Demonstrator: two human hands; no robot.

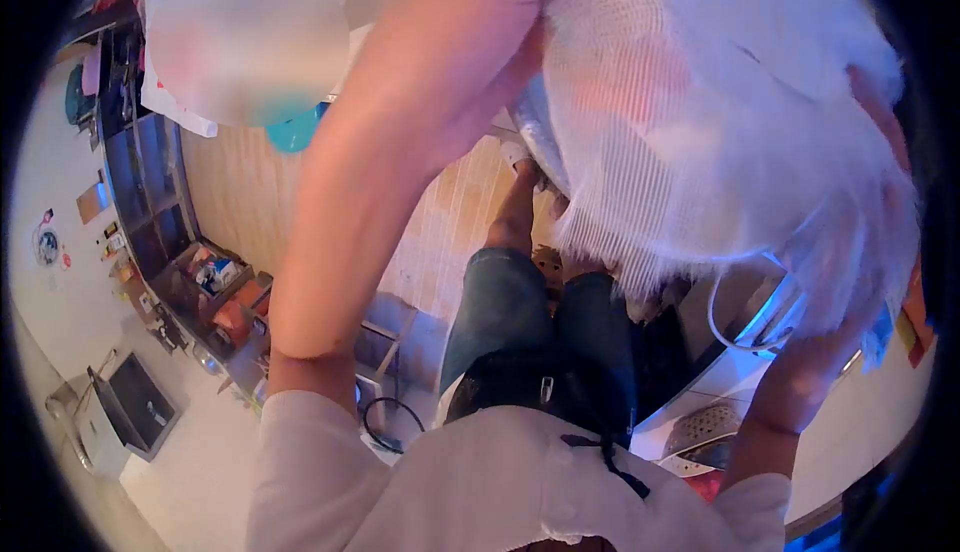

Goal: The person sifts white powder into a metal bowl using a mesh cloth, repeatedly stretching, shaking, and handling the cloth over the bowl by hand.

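Observation:
A large piece of sheer white material [720,132] with ribbed lines and a frayed, fringed edge fills the upper right. My left forearm [400,142] reaches up and across to its top edge, where the hand is largely hidden and blurred. From the lower right, my right forearm [790,387] rises to the hanging fringe, which covers that hand. A skin-toned patch shows faintly through the material, too unclear to name. Neither hand's fingers can be made out. A thin pale loop [716,317] hangs below the fringe.
Below are my legs in dark shorts [500,302] and a black waist bag [540,392]. Shelving [150,172] and a box of small items [215,277] stand left, near a dark open bin [140,402]. A teal object [292,130] is upper left; a perforated item [703,430] lies lower right.

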